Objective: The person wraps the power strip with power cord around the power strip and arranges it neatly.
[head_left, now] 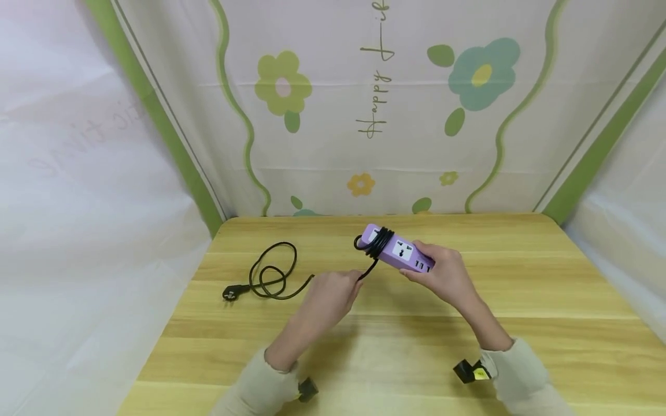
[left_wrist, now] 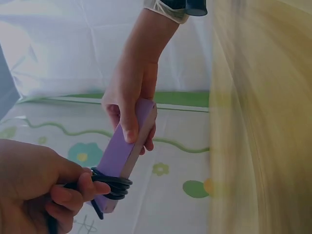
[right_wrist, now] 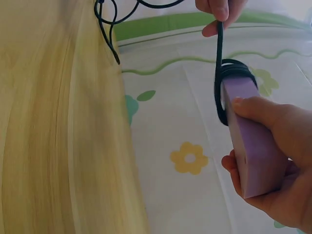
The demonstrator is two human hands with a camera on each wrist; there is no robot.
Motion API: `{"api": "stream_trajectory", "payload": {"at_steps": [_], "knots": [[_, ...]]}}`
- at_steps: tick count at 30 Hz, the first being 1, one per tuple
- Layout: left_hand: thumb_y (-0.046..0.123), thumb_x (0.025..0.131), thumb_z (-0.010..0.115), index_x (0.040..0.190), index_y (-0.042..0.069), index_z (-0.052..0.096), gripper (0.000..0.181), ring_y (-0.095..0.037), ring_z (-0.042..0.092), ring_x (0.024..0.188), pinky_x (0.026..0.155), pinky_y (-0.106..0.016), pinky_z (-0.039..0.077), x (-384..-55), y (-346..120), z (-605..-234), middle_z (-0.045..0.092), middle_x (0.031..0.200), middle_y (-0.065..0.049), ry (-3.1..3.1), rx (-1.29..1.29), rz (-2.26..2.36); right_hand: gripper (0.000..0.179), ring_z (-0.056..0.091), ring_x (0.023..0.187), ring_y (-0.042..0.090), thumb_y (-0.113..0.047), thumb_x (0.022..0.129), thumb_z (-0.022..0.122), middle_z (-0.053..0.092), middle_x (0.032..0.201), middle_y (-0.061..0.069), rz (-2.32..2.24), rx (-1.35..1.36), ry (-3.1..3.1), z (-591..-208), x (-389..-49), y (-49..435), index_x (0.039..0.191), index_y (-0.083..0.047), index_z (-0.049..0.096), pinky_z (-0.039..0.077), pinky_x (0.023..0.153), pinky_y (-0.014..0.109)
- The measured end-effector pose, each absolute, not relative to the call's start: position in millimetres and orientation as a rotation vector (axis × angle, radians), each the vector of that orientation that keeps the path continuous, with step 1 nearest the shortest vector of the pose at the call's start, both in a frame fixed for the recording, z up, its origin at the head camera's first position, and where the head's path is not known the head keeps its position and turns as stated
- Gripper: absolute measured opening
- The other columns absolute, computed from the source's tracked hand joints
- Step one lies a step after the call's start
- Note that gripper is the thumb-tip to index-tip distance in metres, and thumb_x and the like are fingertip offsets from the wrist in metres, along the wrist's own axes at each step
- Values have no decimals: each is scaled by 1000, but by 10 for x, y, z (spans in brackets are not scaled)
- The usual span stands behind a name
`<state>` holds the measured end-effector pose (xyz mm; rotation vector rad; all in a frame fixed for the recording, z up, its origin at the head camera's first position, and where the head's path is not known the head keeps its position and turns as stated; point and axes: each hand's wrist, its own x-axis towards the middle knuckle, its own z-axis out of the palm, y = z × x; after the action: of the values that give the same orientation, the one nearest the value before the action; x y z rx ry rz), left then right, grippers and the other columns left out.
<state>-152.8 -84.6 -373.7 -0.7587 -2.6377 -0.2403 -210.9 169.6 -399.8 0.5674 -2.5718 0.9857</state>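
Cream sleeves (head_left: 520, 370) nearest, at four and seven o'clock. Person's right hand (head_left: 444, 274) grips a purple power strip (head_left: 391, 258) by its USB end, raised above the wood-grain table (head_left: 385, 358), at two o'clock from the left hand (head_left: 330, 294). That one pinches the black cord (head_left: 367, 270), coiled round the strip's other end. Loose loops and plug (head_left: 231, 293) lie at nine o'clock from it.

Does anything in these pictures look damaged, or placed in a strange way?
Only the lettering on the cloth behind the table looks odd: it runs sideways. The purple power strip and its black cord show no visible damage.
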Motion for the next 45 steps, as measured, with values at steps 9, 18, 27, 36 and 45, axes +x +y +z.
{"api": "stream_trajectory", "payload": {"at_steps": [9,18,27,36,45], "knots": [[18,92,71,85,13,70,9,-3,46,52,48,-15,36,-1580,-893,-3766,61,64,8,-2519,-835,-227,63,66,76,23,-22,76,87,72,108,26,862,570,-2671,-4124,-2185,1684,127,7,63,53,59,28],[27,88,77,84,13,72,15,-12,64,77,68,-24,43,-1727,-1000,-3633,71,82,4,-2392,-971,-83,63,69,78,22,-21,74,89,73,108,23,803,653,-2737,-4191,-2121,1505,126,5,65,59,63,31],[34,86,77,83,17,73,18,-8,60,75,67,-24,43,-1974,-1117,-3512,65,78,7,-2380,-1244,50,60,71,83,21,-21,68,93,75,106,18,644,887,-2754,-4206,-1957,1296,118,4,70,58,65,25],[16,94,68,94,16,70,2,-5,60,83,82,-24,51,-2214,-1233,-3545,68,89,8,-2452,-1608,-325,57,70,80,16,-21,70,91,74,101,12,677,1191,-2679,-4076,-1762,1289,118,1,69,54,63,15],[-3,98,55,98,5,64,12,-10,62,80,76,-17,54,-2366,-1276,-3758,67,90,-5,-2274,-1855,-1067,58,70,86,16,-24,74,89,74,108,13,929,1344,-2478,-3969,-1631,1384,122,1,68,54,66,15]]}}
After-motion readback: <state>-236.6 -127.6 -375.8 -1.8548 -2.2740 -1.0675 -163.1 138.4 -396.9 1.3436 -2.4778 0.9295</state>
